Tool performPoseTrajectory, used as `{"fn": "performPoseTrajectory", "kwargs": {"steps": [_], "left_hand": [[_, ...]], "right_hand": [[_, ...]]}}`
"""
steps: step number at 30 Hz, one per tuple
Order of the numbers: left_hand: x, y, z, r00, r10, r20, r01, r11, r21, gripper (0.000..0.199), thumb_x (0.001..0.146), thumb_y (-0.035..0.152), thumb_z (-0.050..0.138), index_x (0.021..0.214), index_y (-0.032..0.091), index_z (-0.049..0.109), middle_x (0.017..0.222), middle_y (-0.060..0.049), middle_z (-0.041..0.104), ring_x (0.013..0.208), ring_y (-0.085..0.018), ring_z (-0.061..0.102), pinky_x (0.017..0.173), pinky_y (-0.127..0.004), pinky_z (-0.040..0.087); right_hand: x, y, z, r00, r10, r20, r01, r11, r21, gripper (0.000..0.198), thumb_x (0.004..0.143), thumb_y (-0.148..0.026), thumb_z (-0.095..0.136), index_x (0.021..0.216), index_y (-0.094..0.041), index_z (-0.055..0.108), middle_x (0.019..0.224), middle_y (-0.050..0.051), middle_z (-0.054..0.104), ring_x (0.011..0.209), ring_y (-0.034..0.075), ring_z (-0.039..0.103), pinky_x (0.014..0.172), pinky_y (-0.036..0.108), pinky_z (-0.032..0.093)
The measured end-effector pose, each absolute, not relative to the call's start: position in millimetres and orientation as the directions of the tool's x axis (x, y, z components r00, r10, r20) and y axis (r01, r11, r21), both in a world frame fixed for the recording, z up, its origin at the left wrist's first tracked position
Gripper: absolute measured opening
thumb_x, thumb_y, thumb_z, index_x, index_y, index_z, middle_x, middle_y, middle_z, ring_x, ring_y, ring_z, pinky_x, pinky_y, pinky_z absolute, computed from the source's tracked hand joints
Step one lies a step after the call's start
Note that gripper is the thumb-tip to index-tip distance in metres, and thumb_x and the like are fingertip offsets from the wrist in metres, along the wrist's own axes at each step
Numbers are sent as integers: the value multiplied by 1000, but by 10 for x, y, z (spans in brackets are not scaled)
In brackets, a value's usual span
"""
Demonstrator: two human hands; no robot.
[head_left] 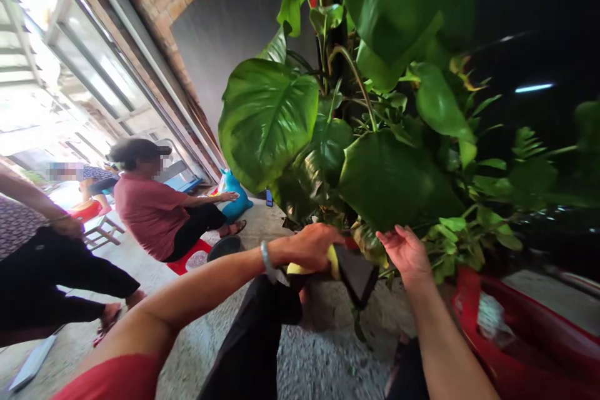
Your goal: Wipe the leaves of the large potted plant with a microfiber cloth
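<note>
My left hand [314, 247], a pale bangle on its wrist, is closed on a yellow cloth [334, 261]. It presses against the dark rim of a square-cornered planter [360, 275]. Beside the lower edge of a broad green leaf [398, 181] is my right hand [407, 253], its fingers partly stretched and apart; whether a fingertip touches the leaf cannot be made out. The tall potted plant [269, 115] has large glossy leaves that hide much of the planter. A yellowing leaf [368, 242] hangs between my hands.
A red bag [529, 325] with a whitish bundle [494, 319] stands at right. On the left, a person in a red shirt [147, 212] sits on a red stool [187, 259] by a blue toy animal [234, 197]. Another person's dark trousers [51, 281] show nearer, on concrete floor [187, 331].
</note>
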State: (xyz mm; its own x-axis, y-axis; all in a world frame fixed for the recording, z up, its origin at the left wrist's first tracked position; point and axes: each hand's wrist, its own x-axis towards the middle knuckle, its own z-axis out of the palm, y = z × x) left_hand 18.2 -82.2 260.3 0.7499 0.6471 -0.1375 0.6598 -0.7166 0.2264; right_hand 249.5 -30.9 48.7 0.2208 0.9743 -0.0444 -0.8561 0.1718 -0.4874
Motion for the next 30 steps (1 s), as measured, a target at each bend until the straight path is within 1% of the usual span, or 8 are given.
{"fn": "performPoseTrajectory", "kwargs": {"steps": [3,6,8,12,16,23,25,30], "left_hand": [[-108,-946,2926,741,625,245,557,-776,297,27,72,10,73,98,18,75,90,-1,69,80,-15,66,71,-26,52],[-179,-772,3313,477,473,741,639,-765,77,31,79,20,73,109,19,74,97,-4,67,90,-20,64,79,-32,53],[-141,-571,3346,401,414,818,749,-662,-32,33,84,25,72,116,21,73,105,-7,67,100,-24,63,87,-37,53],[-124,-401,2837,556,696,455,825,-525,-206,30,84,7,61,107,18,76,101,-8,68,94,-23,65,76,-32,51],[-375,-699,2408,599,798,64,798,-588,-129,26,71,6,68,91,21,76,91,-6,67,79,-22,66,60,-29,46],[-649,-757,2980,478,613,629,825,-559,-82,49,79,15,64,127,23,73,114,-10,67,106,-26,66,90,-38,55],[-579,-553,2968,393,650,650,884,-463,-72,48,82,17,65,129,24,72,117,-10,66,111,-27,65,94,-38,54],[-422,-493,2331,434,901,-3,894,-432,-122,42,75,10,68,114,22,78,109,-10,68,99,-26,68,79,-32,54]], "right_hand": [[2526,-306,481,211,976,-55,-891,169,-422,24,63,-7,78,69,-26,64,74,-8,78,68,16,75,71,37,69],[2499,-292,500,219,972,-82,-896,167,-411,23,63,-6,76,67,-26,65,76,-7,79,71,16,75,74,37,70],[2454,-288,523,224,970,-99,-885,160,-438,24,62,-6,76,65,-26,65,77,-7,79,72,15,75,74,35,69],[2386,-302,533,228,966,-121,-855,139,-499,28,58,-6,81,58,-27,62,66,-9,74,60,13,69,74,35,69],[2415,-294,470,236,968,-86,-830,155,-536,32,60,-11,86,56,-27,59,57,-10,67,52,12,63,76,39,70],[2450,-245,476,236,966,-109,-843,148,-518,30,57,-12,86,59,-26,60,66,-8,73,58,13,67,72,37,70],[2429,-249,499,232,965,-120,-852,143,-504,29,56,-10,86,60,-25,61,67,-8,74,59,13,68,71,36,70],[2416,-274,499,246,964,-101,-854,166,-494,34,56,-9,87,56,-24,57,64,-7,71,56,13,66,73,38,70]]}}
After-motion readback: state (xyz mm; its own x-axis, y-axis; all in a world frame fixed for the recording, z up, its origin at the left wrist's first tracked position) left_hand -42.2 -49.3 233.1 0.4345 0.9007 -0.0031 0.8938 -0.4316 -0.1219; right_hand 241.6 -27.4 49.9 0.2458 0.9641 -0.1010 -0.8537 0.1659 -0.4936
